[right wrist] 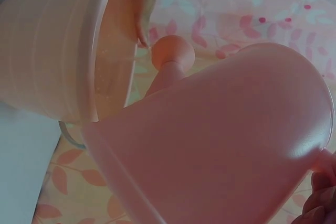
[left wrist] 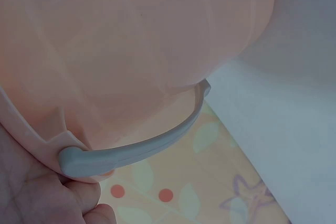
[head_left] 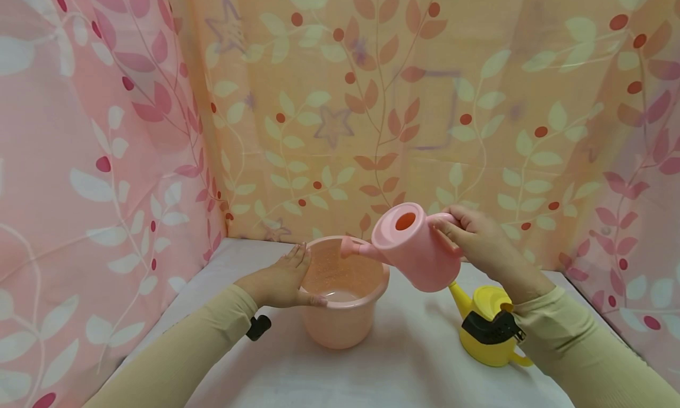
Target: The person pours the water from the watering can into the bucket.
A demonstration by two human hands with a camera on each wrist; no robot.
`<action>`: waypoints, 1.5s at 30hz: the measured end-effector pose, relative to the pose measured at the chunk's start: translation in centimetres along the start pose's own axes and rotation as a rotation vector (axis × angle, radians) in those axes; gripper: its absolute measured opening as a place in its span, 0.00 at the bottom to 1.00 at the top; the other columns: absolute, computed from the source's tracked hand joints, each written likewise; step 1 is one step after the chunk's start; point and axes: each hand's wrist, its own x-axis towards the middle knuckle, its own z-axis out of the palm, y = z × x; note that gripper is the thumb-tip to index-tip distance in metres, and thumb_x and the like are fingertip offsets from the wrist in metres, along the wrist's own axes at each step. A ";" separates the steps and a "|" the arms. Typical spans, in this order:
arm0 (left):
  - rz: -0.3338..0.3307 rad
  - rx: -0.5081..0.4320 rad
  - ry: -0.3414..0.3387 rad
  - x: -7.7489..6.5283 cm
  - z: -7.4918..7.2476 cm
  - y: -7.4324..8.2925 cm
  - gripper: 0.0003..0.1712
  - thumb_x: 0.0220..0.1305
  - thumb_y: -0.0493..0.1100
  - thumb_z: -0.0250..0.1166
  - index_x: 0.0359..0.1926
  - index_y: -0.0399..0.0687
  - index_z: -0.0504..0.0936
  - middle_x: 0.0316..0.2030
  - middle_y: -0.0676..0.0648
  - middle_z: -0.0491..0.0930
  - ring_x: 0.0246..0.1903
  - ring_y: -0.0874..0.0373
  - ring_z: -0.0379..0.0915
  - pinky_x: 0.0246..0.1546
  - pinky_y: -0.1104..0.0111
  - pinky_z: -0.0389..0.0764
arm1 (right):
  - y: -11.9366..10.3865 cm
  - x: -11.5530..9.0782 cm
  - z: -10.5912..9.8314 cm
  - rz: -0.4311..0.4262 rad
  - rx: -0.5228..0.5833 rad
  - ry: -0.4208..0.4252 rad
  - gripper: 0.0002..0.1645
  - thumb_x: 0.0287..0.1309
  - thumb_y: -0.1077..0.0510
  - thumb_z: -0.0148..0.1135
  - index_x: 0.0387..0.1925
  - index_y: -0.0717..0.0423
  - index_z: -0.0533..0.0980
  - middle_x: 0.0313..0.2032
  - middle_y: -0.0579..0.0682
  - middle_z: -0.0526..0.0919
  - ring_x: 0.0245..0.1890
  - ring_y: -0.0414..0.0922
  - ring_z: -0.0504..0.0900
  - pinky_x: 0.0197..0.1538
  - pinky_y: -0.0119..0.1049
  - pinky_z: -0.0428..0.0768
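A peach-pink plastic bucket stands upright on the table, with droplets on its inner wall. My left hand rests on its left rim, fingers fairly straight and thumb along the front. In the left wrist view, the bucket's grey handle hangs beside those fingers. My right hand grips the handle of a pink watering can, raised off the table and tilted left. Its round spout head sits over the bucket's right rim. Any flow from the spout is too faint to tell.
A yellow watering can stands on the table at the right, partly hidden by my right wrist and its black strap. Leaf-patterned curtains close off the back and both sides of the white tabletop.
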 end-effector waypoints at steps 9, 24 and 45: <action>0.000 -0.001 0.001 -0.2 -0.2 0.2 0.70 0.33 0.83 0.40 0.65 0.34 0.39 0.65 0.36 0.34 0.64 0.48 0.27 0.61 0.57 0.42 | 0.2 0.1 0.0 -0.006 0.001 -0.001 0.23 0.54 0.39 0.50 0.35 0.55 0.70 0.32 0.55 0.73 0.36 0.52 0.72 0.29 0.39 0.78; 0.005 -0.013 0.004 -0.2 -0.1 0.1 0.70 0.34 0.83 0.41 0.64 0.33 0.40 0.65 0.36 0.34 0.64 0.47 0.28 0.60 0.56 0.43 | 0.3 0.2 -0.1 0.008 0.011 -0.008 0.23 0.53 0.39 0.50 0.34 0.56 0.69 0.32 0.56 0.72 0.37 0.53 0.71 0.30 0.40 0.78; -0.013 -0.011 0.001 0.0 0.1 0.0 0.71 0.32 0.84 0.40 0.65 0.35 0.39 0.65 0.38 0.34 0.64 0.49 0.26 0.60 0.57 0.43 | 0.5 0.3 -0.5 0.045 0.049 0.004 0.24 0.52 0.39 0.51 0.35 0.57 0.69 0.32 0.58 0.68 0.36 0.55 0.72 0.27 0.41 0.78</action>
